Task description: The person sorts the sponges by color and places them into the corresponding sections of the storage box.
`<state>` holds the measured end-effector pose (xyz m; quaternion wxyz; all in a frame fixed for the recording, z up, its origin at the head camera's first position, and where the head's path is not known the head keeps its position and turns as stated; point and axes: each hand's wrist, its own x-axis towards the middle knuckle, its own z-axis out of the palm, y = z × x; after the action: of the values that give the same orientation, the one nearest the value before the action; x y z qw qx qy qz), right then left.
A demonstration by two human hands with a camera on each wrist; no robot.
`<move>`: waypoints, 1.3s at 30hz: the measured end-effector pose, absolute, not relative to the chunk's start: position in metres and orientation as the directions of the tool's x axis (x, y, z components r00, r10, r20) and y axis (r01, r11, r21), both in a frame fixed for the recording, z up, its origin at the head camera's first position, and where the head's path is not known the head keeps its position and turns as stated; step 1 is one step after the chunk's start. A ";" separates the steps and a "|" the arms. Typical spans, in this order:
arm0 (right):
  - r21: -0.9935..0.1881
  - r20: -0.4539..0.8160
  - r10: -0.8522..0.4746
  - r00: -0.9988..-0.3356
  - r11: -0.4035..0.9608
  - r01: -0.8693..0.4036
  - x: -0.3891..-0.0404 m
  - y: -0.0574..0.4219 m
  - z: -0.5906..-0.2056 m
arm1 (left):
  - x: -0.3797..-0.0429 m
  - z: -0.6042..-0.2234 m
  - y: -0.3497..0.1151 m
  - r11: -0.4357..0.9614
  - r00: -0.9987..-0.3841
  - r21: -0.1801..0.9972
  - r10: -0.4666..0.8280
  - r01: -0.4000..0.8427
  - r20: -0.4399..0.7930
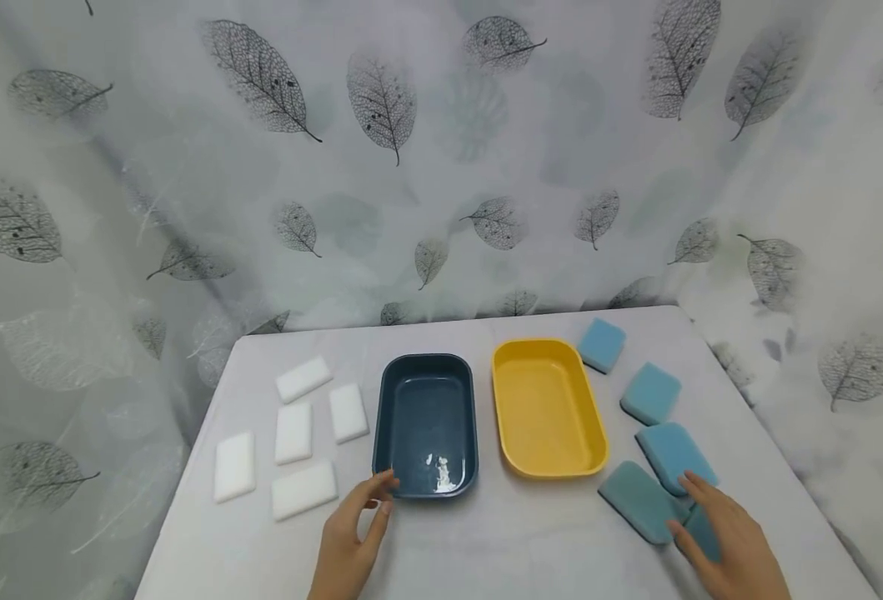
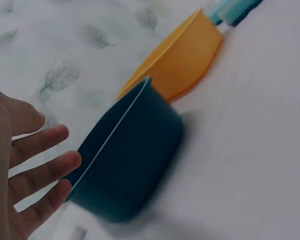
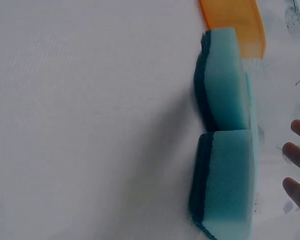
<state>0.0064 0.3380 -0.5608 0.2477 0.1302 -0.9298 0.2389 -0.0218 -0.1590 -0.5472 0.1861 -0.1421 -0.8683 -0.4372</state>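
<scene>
My left hand [image 1: 354,533] is at the near left corner of a dark blue dish [image 1: 428,417], fingers loosely bent and holding nothing. In the left wrist view its fingertips [image 2: 67,162] are by the dish's rim; whether they touch it I cannot tell. Over the near blue-green sponges my right hand [image 1: 734,546] hovers with spread fingers. Beneath it lies one sponge [image 1: 702,532], partly hidden by the hand. Beside that are a darker teal sponge [image 1: 639,500] and a lighter blue one [image 1: 677,457]. The right wrist view shows dark scouring layers under two sponges [image 3: 227,180].
A yellow dish [image 1: 549,408] stands right of the dark blue one. Two more blue sponges, one nearer [image 1: 651,393] and one farther [image 1: 602,344], lie to its right. Several white sponges [image 1: 293,433] are spread at the left. A leaf-patterned curtain [image 1: 441,208] hangs behind the table.
</scene>
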 end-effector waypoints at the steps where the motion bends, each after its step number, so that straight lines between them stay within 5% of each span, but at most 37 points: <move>1: -0.371 0.500 -0.127 -0.857 0.863 -0.344 0.007 0.337 -0.563 | -0.021 -0.550 -0.154 0.529 -0.879 0.722 0.103 0.445 0.466; 4: -0.351 0.438 -0.120 -0.891 0.890 -0.292 0.011 0.332 -0.571 | -0.016 -0.557 -0.136 0.374 -0.862 0.778 0.160 0.504 0.481; 9: -0.301 0.437 -0.134 -0.890 0.910 -0.284 0.017 0.327 -0.582 | -0.008 -0.566 -0.099 0.217 -0.888 0.873 0.263 0.436 0.378; 18: -0.238 0.283 -0.076 -0.956 0.960 -0.147 0.018 0.314 -0.582 | -0.014 -0.568 -0.049 0.058 -0.907 0.995 0.409 -0.087 -0.103; 28: -0.215 0.184 -0.039 -0.982 0.973 -0.079 0.017 0.310 -0.582 | -0.034 -0.576 -0.019 -0.412 -0.872 0.780 0.351 -0.471 -0.341; 39: -0.210 0.206 -0.089 -0.974 0.968 -0.133 0.006 0.307 -0.576 | -0.047 -0.582 -0.013 -0.543 -0.857 0.663 0.314 -0.515 -0.408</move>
<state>0.0064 0.3068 -0.5756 0.0981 0.0564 -0.9872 0.1122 -0.0467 -0.0131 -0.5815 -0.2382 0.1209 -0.4143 -0.8700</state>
